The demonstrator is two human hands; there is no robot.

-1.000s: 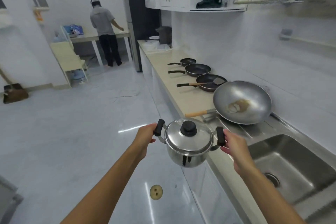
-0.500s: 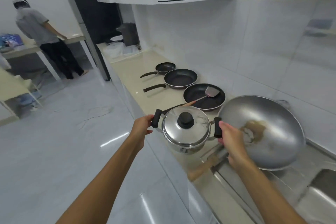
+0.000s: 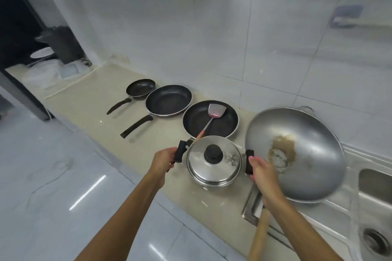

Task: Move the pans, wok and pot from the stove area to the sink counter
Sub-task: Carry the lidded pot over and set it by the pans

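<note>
A lidded steel pot [image 3: 213, 162] with a black knob sits low over the beige counter [image 3: 91, 99], near its front edge. My left hand [image 3: 163, 160] grips its left black handle and my right hand [image 3: 262, 170] grips the right one. To the right, a large steel wok [image 3: 297, 154] with brown residue rests on the sink's drainboard, its wooden handle [image 3: 259, 233] pointing toward me. Three black frying pans line the counter behind: a small one [image 3: 141, 88], a medium one [image 3: 168, 99], and a large one [image 3: 210, 119] holding a metal spatula [image 3: 215, 110].
The steel sink basin [image 3: 373, 207] lies at the far right. A dark appliance [image 3: 61, 45] and white dishes [image 3: 41, 53] stand at the counter's far left end. White tiled wall runs behind; cabinets hang overhead. Glossy floor lies to the left.
The pot has been carried from over the floor to above the counter, beside the wok and in front of the large pan. The view has swung toward the counter.
</note>
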